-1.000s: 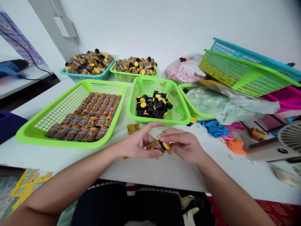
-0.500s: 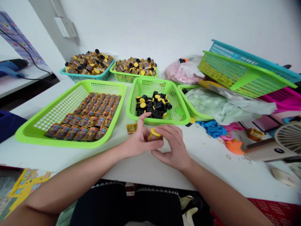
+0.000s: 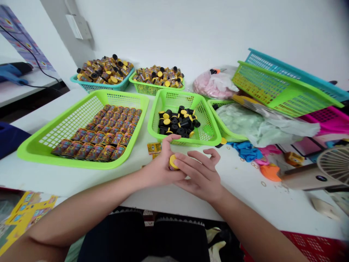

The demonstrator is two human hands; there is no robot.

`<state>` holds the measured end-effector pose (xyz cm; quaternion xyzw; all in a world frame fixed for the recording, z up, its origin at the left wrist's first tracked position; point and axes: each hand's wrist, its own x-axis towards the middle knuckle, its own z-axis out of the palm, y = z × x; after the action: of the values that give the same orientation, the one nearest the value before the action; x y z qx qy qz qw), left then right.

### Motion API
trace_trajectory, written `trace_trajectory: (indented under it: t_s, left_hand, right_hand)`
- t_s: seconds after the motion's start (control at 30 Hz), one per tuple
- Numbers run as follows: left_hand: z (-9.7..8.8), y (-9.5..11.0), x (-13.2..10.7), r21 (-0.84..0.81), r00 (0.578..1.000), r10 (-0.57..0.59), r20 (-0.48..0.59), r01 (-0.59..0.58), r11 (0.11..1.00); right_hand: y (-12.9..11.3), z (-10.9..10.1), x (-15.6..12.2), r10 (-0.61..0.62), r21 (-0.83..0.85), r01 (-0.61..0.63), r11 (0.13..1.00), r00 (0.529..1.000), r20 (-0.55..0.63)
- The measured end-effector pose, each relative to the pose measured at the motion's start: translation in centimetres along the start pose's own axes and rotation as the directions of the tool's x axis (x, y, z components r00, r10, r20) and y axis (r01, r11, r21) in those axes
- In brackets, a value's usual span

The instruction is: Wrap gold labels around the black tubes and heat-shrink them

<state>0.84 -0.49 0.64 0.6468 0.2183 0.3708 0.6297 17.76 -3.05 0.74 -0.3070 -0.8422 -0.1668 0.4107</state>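
Yellow-capped canister (image 3: 173,162): now mostly hidden, only cap showing | left hand (image 3: 160,169): cupping it closer | right hand (image 3: 200,178): fingers spread across it

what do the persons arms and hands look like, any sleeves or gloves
Both arms are bare, with no sleeve showing on the left forearm or the right forearm. The left hand and the right hand wear no gloves, and no watch or ring shows on either.
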Motion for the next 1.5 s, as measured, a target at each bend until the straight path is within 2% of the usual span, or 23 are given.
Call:
trace_trajectory:
  t_s: [0.07,0.1,0.13,0.27,0.33,0.43,0.5,0.57,0.67,0.73,0.87,0.93,0.97,1.07,1.13,1.2,1.27,1.33,1.4,1.5]
  left_hand:
    - [0.2,0.1,-0.1,0.074,0.993,0.042,-0.113,-0.034,0.997]
    - [0.3,0.3,-0.1,0.076,0.99,0.049,-0.131,-0.039,0.996]
    - [0.4,0.4,-0.2,0.054,0.992,0.045,-0.116,-0.038,0.998]
    - [0.1,0.6,-0.1,-0.101,0.998,-0.011,0.055,0.016,0.995]
    - [-0.2,0.4,0.2,-0.103,0.998,-0.01,0.07,0.017,0.995]
    - [-0.3,-0.1,0.5,0.014,0.999,0.038,-0.02,-0.038,0.999]
    - [0.0,-0.4,0.5,0.128,0.99,0.073,-0.119,-0.058,0.99]
    - [0.6,-0.6,0.2,0.221,0.966,0.099,-0.239,-0.045,0.974]
    - [1.5,-0.8,-0.5,0.27,0.917,0.113,-0.383,-0.006,0.963]
    - [1.9,-0.9,-0.8,0.282,0.9,0.136,-0.414,-0.015,0.959]
    - [2.0,-0.9,-0.8,0.294,0.892,0.192,-0.41,-0.07,0.953]
    - [1.6,-0.7,-0.6,0.26,0.91,0.189,-0.369,-0.094,0.961]
    - [1.3,-0.5,-0.5,0.223,0.932,0.175,-0.317,-0.106,0.969]
    - [0.4,-0.1,-0.3,0.052,0.992,0.121,-0.044,-0.119,0.992]
    - [-0.3,0.0,-0.2,-0.027,0.986,0.114,0.119,-0.111,0.993]
    - [-0.7,0.0,-0.1,-0.027,0.975,0.108,0.193,-0.105,0.994]
    - [-0.9,0.1,0.1,0.061,0.98,0.123,0.159,-0.134,0.989]
    - [-1.0,0.6,0.1,0.237,0.982,0.183,0.034,-0.186,0.953]
    - [-0.8,1.7,-0.2,0.461,0.961,0.263,-0.081,-0.198,0.865]
    - [-0.9,4.1,-1.5,0.674,0.946,0.306,-0.104,-0.159,0.721]
  right_hand:
    - [0.1,0.0,0.1,-0.004,0.001,0.004,1.0,1.0,-0.006]
    - [0.1,0.1,0.2,-0.004,0.013,0.004,1.0,1.0,-0.011]
    - [0.1,0.2,0.2,-0.005,0.027,0.006,1.0,1.0,-0.019]
    - [0.2,0.6,0.0,-0.016,0.07,0.018,0.997,0.999,-0.031]
    - [0.3,0.8,-0.2,-0.036,0.027,0.037,0.999,0.999,-0.041]
    - [0.5,1.1,-0.6,-0.085,-0.076,0.079,0.994,0.994,-0.072]
    - [0.5,1.2,-0.9,-0.07,-0.094,0.064,0.994,0.996,-0.062]
    - [0.5,1.3,-1.1,-0.021,-0.073,0.018,0.997,0.999,-0.041]
    - [0.4,1.5,-1.4,0.019,-0.046,-0.021,0.999,0.999,-0.039]
    - [0.3,1.6,-1.4,-0.001,-0.072,-0.002,0.997,0.999,-0.041]
    - [0.2,1.6,-1.0,-0.078,-0.138,0.069,0.988,0.995,-0.06]
    - [0.3,1.4,-0.8,-0.097,-0.133,0.085,0.987,0.992,-0.085]
    - [0.4,1.3,-0.8,-0.104,-0.125,0.092,0.988,0.99,-0.094]
    - [0.6,0.9,-1.1,-0.127,-0.095,0.119,0.988,0.988,-0.084]
    - [0.6,0.7,-1.4,-0.143,-0.084,0.137,0.987,0.988,-0.067]
    - [0.6,0.6,-1.5,-0.145,-0.079,0.14,0.987,0.987,-0.069]
    - [0.6,0.6,-1.3,-0.124,-0.077,0.118,0.99,0.989,-0.075]
    - [0.8,0.7,-1.1,-0.097,-0.055,0.093,0.994,0.992,-0.078]
    - [0.9,0.9,-0.8,-0.085,-0.004,0.085,0.996,0.993,-0.079]
    - [1.1,0.9,-0.5,-0.071,0.079,0.078,0.994,0.993,-0.089]
